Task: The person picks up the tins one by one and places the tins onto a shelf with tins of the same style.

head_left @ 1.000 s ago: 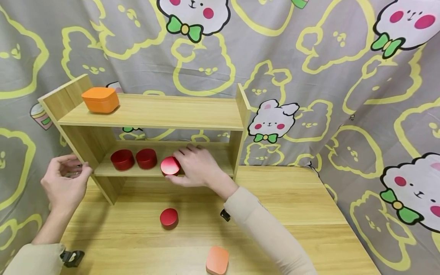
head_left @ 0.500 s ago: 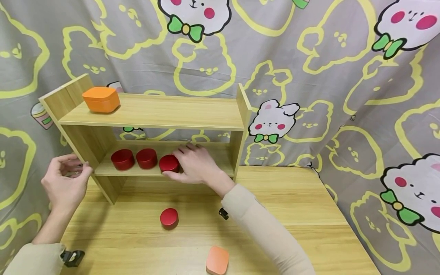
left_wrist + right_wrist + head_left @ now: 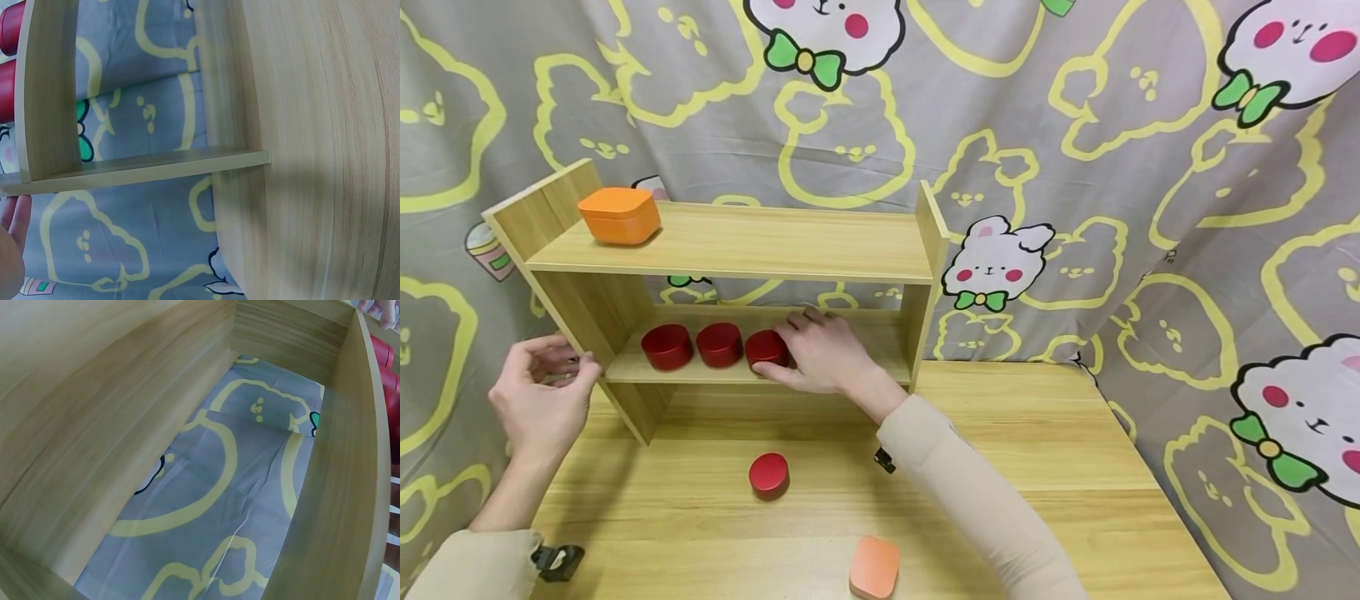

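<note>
Three red tins stand in a row on the lower shelf (image 3: 865, 333) of a small wooden rack at the back left of the worktop (image 3: 1037, 433), and the right hand (image 3: 823, 354) has its grip curled round the third tin (image 3: 765, 348), thumb at the shelf's front edge, setting it just beside the middle tin (image 3: 718, 344) and the left tin (image 3: 666, 347). The left hand (image 3: 542, 392) holds the rack's left side panel with curled fingers, apparently to steady it. To the right of the row the lower shelf has open room. A fourth red tin (image 3: 768, 474) sits on the worktop in front of the rack, a pink tin (image 3: 874, 567) lies near the front edge, and an orange tin (image 3: 620, 215) rests at the top shelf's left end.
</note>
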Action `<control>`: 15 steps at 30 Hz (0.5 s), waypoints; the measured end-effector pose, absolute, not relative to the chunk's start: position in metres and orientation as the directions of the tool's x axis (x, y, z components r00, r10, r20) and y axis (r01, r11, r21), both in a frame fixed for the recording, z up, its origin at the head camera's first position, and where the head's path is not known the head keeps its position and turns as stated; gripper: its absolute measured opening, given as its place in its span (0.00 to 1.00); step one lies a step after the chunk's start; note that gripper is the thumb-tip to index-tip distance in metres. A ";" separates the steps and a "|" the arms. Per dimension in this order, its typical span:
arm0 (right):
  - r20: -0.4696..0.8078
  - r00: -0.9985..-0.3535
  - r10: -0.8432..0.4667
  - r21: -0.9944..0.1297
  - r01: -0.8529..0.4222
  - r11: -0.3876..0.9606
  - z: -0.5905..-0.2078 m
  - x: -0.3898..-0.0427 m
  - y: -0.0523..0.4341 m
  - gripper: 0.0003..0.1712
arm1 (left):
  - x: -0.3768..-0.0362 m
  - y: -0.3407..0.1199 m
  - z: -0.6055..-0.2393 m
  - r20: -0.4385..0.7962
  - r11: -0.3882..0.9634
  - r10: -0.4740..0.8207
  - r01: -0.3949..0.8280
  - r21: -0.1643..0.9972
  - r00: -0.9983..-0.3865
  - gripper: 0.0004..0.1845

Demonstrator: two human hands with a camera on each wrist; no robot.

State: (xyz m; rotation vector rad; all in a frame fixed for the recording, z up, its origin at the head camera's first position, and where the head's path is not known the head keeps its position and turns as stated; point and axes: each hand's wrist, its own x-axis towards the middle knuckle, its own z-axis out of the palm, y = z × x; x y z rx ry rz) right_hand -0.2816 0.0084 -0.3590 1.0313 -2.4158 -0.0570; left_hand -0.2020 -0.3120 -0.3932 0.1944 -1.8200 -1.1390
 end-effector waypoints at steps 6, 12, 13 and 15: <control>0.415 -0.606 -0.679 0.213 -0.661 0.720 -0.359 -0.285 0.008 0.35 | -0.204 -0.314 -0.396 0.626 0.552 -0.561 0.319 0.771 -0.542 0.15; 0.415 -0.604 -0.680 0.218 -0.659 0.719 -0.359 -0.288 0.009 0.35 | -0.204 -0.315 -0.397 0.630 0.558 -0.557 0.318 0.766 -0.541 0.13; 0.417 -0.603 -0.680 0.218 -0.660 0.719 -0.358 -0.288 0.009 0.35 | -0.204 -0.314 -0.397 0.631 0.559 -0.557 0.318 0.766 -0.541 0.13; 0.416 -0.604 -0.680 0.218 -0.660 0.719 -0.358 -0.289 0.009 0.35 | -0.204 -0.314 -0.396 0.632 0.558 -0.556 0.321 0.765 -0.540 0.13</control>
